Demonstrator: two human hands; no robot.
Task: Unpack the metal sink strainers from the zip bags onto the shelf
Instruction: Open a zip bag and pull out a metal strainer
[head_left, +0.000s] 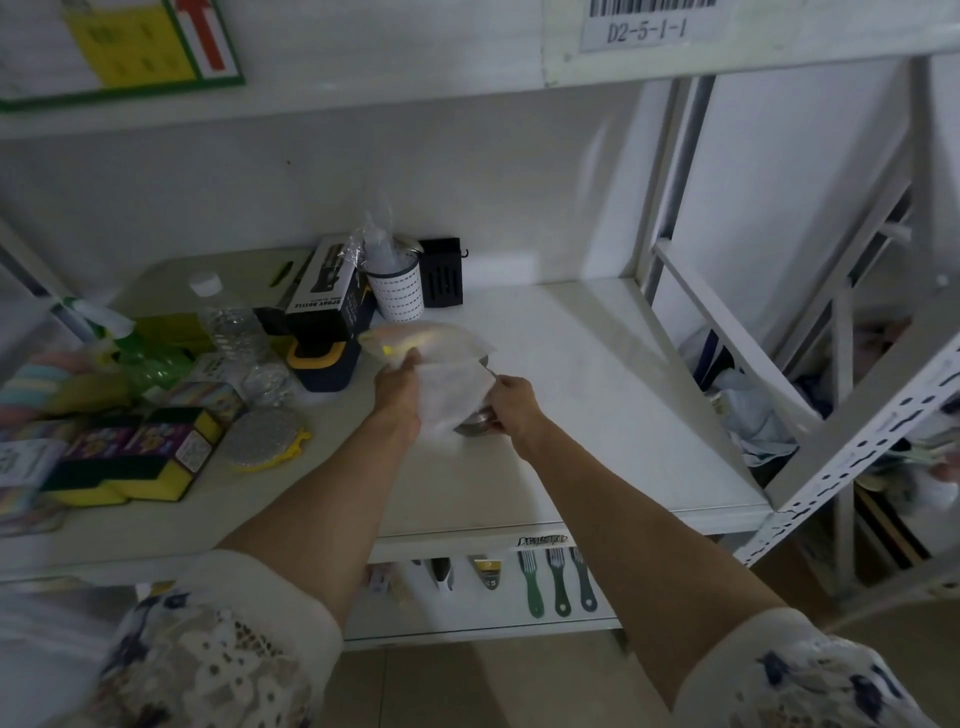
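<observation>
A: How are the arms sitting?

B: Both are reaching forward over the white shelf (597, 395), forearms bare, meeting near its middle. The left hand (397, 397) is coming in from the left, knuckles up; the right hand (511, 402) is angling in from the right.

A: And the fingers?

B: The left fingers are closing on the translucent zip bag (441, 364), pinching its left side. The right fingers are curling round the metal sink strainer (475, 423) at the bag's lower edge; I am reading that as a grip, though blur is hiding the fingertips.

A: Where is the strainer lying?

B: Low between the two hands, just above the shelf, partly covered by the bag. Only a shiny curved rim is showing, so I cannot tell which way it is facing.

A: The bag's long axis?

B: Running from upper left to lower right, its far end near the spray bottle box (324, 301)
</observation>
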